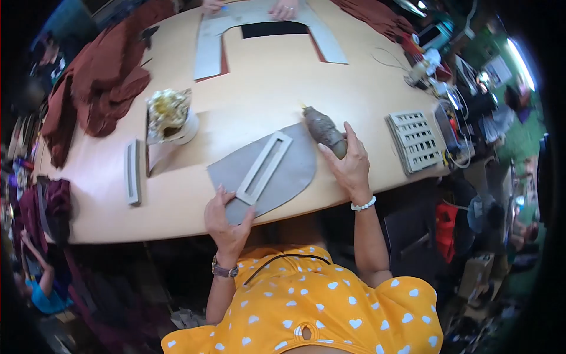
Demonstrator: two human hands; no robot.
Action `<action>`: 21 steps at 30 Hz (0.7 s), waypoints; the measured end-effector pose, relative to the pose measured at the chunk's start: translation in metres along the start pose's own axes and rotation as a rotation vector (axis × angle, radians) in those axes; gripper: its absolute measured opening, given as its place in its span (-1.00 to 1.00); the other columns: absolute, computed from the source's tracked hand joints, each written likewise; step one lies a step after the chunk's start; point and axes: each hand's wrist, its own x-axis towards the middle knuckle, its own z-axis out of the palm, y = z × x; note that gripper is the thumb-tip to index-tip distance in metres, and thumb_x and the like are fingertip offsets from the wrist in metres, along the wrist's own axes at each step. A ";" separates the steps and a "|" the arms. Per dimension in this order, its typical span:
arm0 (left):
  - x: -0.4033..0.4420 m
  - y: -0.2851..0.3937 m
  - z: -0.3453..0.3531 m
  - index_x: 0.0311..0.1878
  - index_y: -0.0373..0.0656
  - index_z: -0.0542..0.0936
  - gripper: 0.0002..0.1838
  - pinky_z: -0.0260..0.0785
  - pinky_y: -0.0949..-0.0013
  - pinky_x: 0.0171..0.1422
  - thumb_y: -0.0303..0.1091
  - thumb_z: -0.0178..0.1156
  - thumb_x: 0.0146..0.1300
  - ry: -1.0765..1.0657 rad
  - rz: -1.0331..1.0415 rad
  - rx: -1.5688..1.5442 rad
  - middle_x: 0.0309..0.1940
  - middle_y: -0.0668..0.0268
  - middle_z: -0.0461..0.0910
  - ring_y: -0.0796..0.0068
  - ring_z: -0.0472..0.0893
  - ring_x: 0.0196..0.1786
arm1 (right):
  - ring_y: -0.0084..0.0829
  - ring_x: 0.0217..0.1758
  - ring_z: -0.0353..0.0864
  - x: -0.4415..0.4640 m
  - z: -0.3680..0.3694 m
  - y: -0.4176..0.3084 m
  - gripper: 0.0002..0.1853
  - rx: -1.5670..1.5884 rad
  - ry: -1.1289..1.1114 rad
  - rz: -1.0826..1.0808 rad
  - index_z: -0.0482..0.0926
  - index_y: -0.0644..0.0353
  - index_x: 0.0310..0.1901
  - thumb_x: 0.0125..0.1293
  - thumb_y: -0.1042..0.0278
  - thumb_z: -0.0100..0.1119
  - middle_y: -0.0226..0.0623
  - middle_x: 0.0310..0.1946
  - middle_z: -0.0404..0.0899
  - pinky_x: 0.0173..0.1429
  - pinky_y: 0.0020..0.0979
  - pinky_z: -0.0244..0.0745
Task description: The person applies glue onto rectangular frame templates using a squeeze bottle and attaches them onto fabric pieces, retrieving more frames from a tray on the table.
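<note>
A grey, leather-like piece (299, 162) with a curved edge lies flat at the table's near side. On top of it rests a pale slotted rectangular frame (276, 154), set at a slant. The fingers and thumb of my left hand (228, 223) are on either side of the frame's lower end, over the grey piece. My right hand (348, 162) is closed round the lower part of a brown wrapped bottle (321, 127), whose thin yellowish tip points up and left. The bottle is beside the grey piece's upper right edge.
A white tub (187, 128) with crusted yellowish stuff stands left. Near it lies a narrow slotted frame (133, 171). Slotted grey pieces (414, 140) are stacked right. Across the table (259, 76), another person's hands (284, 9) touch a large pale template (208, 47). Reddish-brown cloth (106, 76) is heaped left.
</note>
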 end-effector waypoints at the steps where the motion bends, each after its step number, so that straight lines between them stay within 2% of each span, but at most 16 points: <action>1: -0.001 -0.002 0.000 0.23 -0.30 0.35 -0.20 0.32 0.15 0.08 -0.34 0.45 -0.13 -0.004 0.000 0.009 -0.20 0.21 0.61 0.15 0.54 -0.10 | -0.16 -0.08 0.57 0.001 0.007 -0.003 -0.31 -0.029 -0.004 0.013 0.36 0.37 0.19 0.09 0.17 0.39 0.03 -0.16 0.56 -0.02 -0.30 0.47; 4: 0.001 0.000 -0.002 0.23 -0.29 0.36 -0.20 0.34 0.19 0.08 -0.37 0.48 -0.14 0.001 -0.006 0.024 -0.22 0.21 0.62 0.20 0.56 -0.11 | -0.31 -0.08 0.57 0.002 0.015 -0.007 -0.32 0.387 0.023 0.238 0.36 0.37 0.19 0.09 0.24 0.40 -0.05 -0.18 0.56 -0.05 -0.36 0.48; 5: 0.003 0.000 -0.002 0.22 -0.28 0.37 -0.21 0.35 0.19 0.03 -0.36 0.48 -0.14 0.013 0.004 0.017 -0.23 0.22 0.61 0.19 0.55 -0.13 | -0.45 -0.12 0.55 0.001 0.011 -0.011 -0.35 0.499 0.035 0.311 0.36 0.34 0.19 0.06 0.37 0.42 -0.20 -0.17 0.54 -0.08 -0.42 0.50; 8: 0.003 -0.002 -0.001 0.21 -0.26 0.38 -0.22 0.36 0.19 0.02 -0.35 0.47 -0.14 0.032 0.010 0.008 -0.23 0.23 0.61 0.20 0.56 -0.15 | -0.51 -0.12 0.53 -0.001 0.003 -0.005 -0.38 0.690 0.169 0.184 0.37 0.29 0.17 0.06 0.46 0.41 -0.30 -0.14 0.50 -0.05 -0.47 0.50; 11: 0.002 -0.003 -0.001 0.21 -0.26 0.39 -0.23 0.36 0.19 0.00 -0.34 0.47 -0.14 0.034 0.004 0.015 -0.24 0.22 0.61 0.21 0.56 -0.16 | -0.51 -0.10 0.54 0.002 -0.010 -0.010 -0.40 0.970 0.253 0.175 0.35 0.25 0.17 0.08 0.53 0.38 -0.31 -0.07 0.48 -0.04 -0.51 0.51; 14: 0.003 -0.002 -0.002 0.20 -0.26 0.39 -0.23 0.37 0.18 0.00 -0.35 0.47 -0.15 0.039 0.014 0.020 -0.25 0.24 0.61 0.20 0.56 -0.17 | -0.51 -0.09 0.54 0.003 -0.012 -0.007 -0.42 1.199 0.149 0.281 0.34 0.24 0.17 0.12 0.54 0.36 -0.31 -0.08 0.49 -0.03 -0.53 0.52; 17: 0.001 -0.003 -0.001 0.19 -0.24 0.41 -0.27 0.31 0.10 0.13 -0.29 0.45 -0.11 0.016 -0.041 -0.013 -0.20 0.28 0.61 0.24 0.57 -0.09 | -0.51 -0.11 0.56 0.003 0.000 -0.001 -0.52 1.189 0.121 0.336 0.37 0.26 0.07 0.14 0.52 0.35 -0.29 -0.10 0.50 -0.04 -0.54 0.54; 21: 0.000 -0.004 0.000 0.20 -0.24 0.40 -0.26 0.32 0.13 0.11 -0.31 0.45 -0.13 0.032 -0.016 0.009 -0.22 0.28 0.62 0.23 0.56 -0.11 | -0.51 -0.12 0.56 0.005 0.012 -0.004 -0.58 1.148 0.151 0.379 0.38 0.26 0.00 0.14 0.49 0.36 -0.28 -0.13 0.51 -0.06 -0.52 0.55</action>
